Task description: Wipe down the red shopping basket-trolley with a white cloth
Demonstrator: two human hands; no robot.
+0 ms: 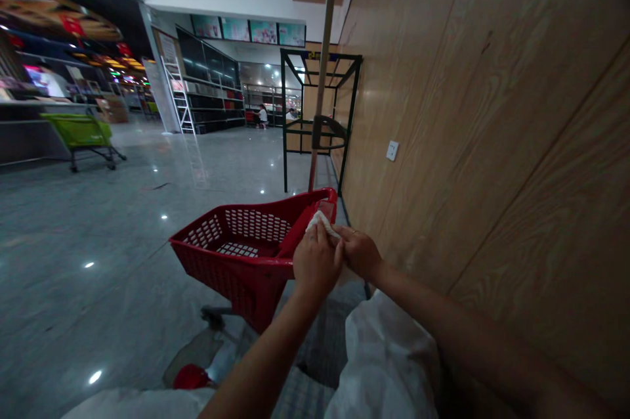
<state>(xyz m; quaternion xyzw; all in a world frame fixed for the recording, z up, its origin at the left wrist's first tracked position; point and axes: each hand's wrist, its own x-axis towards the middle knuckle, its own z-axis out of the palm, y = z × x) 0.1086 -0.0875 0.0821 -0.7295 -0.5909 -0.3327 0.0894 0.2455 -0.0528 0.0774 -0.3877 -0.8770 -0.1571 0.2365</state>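
Observation:
A red plastic shopping cart (256,261) with a perforated basket stands in front of me. At its handle end, both hands meet over a small crumpled white cloth (322,219). My left hand (317,261) holds the cloth against the red plastic, fingers bent over it and pointing away from me. Touching it from the right, my right hand (361,251) is closed around the near edge of the cloth; its fingertips are partly hidden. The basket's slotted floor is visible.
A wood-panelled wall (467,110) with a socket (392,150) runs close along my right. Beyond the cart are an upright pole (322,64) and a black metal frame (284,123). A green cart (81,130) stands far left; a red object (191,376) lies low near me.

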